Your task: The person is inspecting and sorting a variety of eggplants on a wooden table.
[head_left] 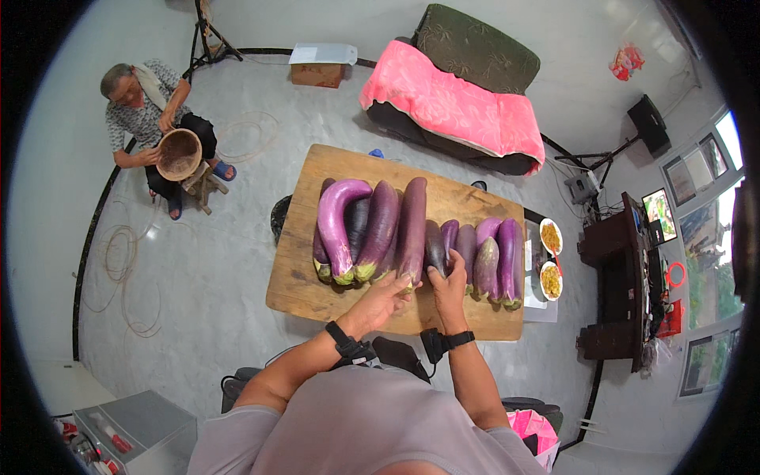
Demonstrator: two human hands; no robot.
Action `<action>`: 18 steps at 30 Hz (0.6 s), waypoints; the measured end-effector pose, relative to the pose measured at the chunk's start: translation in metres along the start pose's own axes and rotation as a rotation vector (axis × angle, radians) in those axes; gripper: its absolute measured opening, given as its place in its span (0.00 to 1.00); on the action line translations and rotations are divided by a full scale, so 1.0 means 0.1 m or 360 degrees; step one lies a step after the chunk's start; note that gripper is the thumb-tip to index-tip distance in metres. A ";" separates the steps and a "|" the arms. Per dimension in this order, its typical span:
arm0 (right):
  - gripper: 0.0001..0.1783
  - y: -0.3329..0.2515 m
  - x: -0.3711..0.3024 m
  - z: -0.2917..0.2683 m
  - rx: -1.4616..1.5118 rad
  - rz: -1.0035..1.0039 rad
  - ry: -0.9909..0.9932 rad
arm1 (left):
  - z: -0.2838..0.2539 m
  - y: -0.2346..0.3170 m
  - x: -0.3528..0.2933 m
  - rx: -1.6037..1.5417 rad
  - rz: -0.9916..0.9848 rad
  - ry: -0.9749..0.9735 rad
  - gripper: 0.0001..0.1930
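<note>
Grey floor (229, 277) and pale walls surround a wooden table (340, 162) at the centre of the frame, with a couch (475, 51) under a pink cloth (459, 103) at upper right of centre. Eggplants (378, 226) lie side by side across the table, the longer ones left of centre, the shorter ones to the right, stem ends mostly toward the lower edge.

The step in hand appears to be handling 2 of them where the groups meet. The left hand (384, 297), fingers part-bent, touches the stem end of the long eggplant (412, 226); whether it is closed on it cannot be told. The right hand (449, 293) grips the lower end of the dark eggplant (434, 244) between thumb and fingers. Moving either seems to call for a secure hold that leaves its neighbours undisturbed.

At the table's right side, 2 bowls (559, 229) hold yellow food. In the upper left, a seated co-worker (142, 119) holds a round basket (180, 154), its contents unclear. A box (317, 75) stands at upper centre, its inside hidden. At lower right, a pink bag (522, 423) contains something dark.
</note>
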State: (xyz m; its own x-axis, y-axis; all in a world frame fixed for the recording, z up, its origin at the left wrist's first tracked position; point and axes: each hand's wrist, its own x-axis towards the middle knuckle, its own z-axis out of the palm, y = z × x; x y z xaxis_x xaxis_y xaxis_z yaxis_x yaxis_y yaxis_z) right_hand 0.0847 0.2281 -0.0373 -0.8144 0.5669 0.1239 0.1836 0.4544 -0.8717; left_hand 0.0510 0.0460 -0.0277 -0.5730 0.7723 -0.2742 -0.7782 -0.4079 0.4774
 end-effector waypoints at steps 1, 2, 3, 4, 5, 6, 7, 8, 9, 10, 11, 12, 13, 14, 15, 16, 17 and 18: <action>0.33 0.01 -0.01 -0.04 0.0025 0.0005 0.0002 | 0.03 0.00 0.00 -0.0005 -0.0002 0.0000 0.15; 0.33 0.02 -0.02 -0.06 0.0021 0.0007 -0.0002 | 0.06 0.01 0.00 0.0082 0.0017 0.0036 0.14; 0.32 0.03 -0.02 -0.09 0.0225 0.0128 -0.0034 | 0.08 0.01 0.00 0.0169 0.0038 0.0074 0.14; 0.30 -0.01 -0.02 -0.12 0.0429 0.0250 -0.0075 | 0.07 0.00 -0.01 0.0162 0.0043 0.0085 0.14; 0.28 -0.15 -0.03 -0.20 0.0699 0.0432 -0.0162 | 0.05 -0.01 -0.01 0.0148 0.0058 0.0103 0.14; 0.23 -0.07 0.00 -0.26 0.0789 0.0481 -0.0229 | 0.04 -0.02 -0.02 0.0135 0.0073 0.0122 0.13; 0.23 -0.02 0.03 -0.30 0.0936 0.0497 -0.0160 | 0.06 -0.01 -0.01 0.0133 0.0071 0.0127 0.13; 0.23 0.04 0.05 -0.34 0.1083 0.0512 -0.0091 | 0.09 0.01 0.00 0.0308 0.0058 0.0206 0.13; 0.23 0.09 0.05 -0.41 0.1085 0.0518 -0.0093 | 0.12 0.00 0.01 0.0483 0.0044 0.0285 0.14; 0.24 0.07 0.05 -0.44 0.1275 0.0576 -0.0116 | 0.07 -0.03 0.04 0.0483 0.0049 0.0301 0.14; 0.24 0.00 0.03 -0.46 0.1465 0.0637 -0.0143 | -0.02 -0.09 0.08 0.0673 0.0078 0.0318 0.17; 0.24 -0.07 0.01 -0.47 0.1471 0.0648 -0.0162 | -0.10 -0.15 0.10 0.0863 0.0105 0.0335 0.20; 0.25 -0.18 0.00 -0.50 0.1412 0.0618 -0.0181 | -0.10 -0.20 0.11 0.0866 0.0097 0.0344 0.20; 0.27 -0.23 -0.01 -0.49 0.1354 0.0588 -0.0201 | -0.08 -0.26 0.11 0.1451 0.0223 0.0565 0.20; 0.27 -0.23 -0.01 -0.45 0.1359 0.0598 -0.0204 | -0.08 -0.31 0.12 0.2037 0.0350 0.0783 0.20; 0.27 -0.22 -0.01 -0.46 0.1310 0.0486 -0.0172 | 0.04 -0.29 0.14 0.2046 0.0338 0.0760 0.20; 0.27 -0.27 -0.01 -0.42 0.1262 0.0383 -0.0154 | 0.22 -0.21 0.10 0.2251 0.0199 0.0821 0.20; 0.28 -0.33 -0.01 -0.40 0.1113 0.0383 -0.0132 | 0.33 -0.16 0.09 0.2453 0.0055 0.0880 0.20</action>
State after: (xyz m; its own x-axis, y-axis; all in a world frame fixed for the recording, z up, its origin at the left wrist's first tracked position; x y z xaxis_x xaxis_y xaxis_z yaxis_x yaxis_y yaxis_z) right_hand 0.1010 0.2402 0.0099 -0.8399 0.5292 -0.1204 -0.0086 -0.2349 -0.9720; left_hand 0.0664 0.0755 -0.0100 -0.8643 0.3774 -0.3324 0.0182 0.6840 0.7292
